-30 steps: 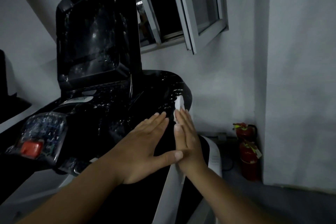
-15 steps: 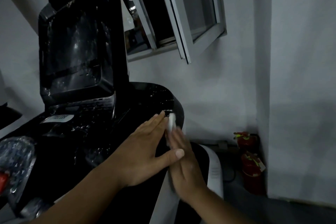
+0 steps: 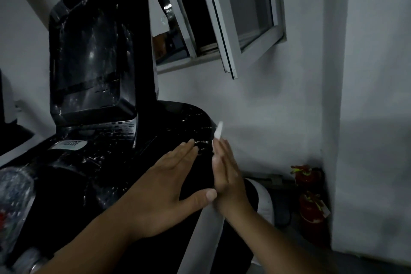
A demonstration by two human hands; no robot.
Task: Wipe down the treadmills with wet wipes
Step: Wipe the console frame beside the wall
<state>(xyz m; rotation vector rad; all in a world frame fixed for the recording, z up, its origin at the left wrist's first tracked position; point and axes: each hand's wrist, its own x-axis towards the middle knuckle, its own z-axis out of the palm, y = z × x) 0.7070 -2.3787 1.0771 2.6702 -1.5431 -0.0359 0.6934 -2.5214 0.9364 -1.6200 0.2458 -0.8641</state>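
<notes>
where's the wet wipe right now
In the head view, the wet wipe pokes out above the fingertips of the right hand, at the right edge of the black treadmill console, just right of the left hand.

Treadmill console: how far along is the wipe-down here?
Looks done: the screen and the console top glisten with streaks and droplets, so they seem wiped. In hand: the right hand, fingers straight, presses the white wipe against the console's right edge, while the left hand rests flat on top. Left, probably: the white side upright below, which shows no wetness; the blurred control panel cannot be judged.
</notes>
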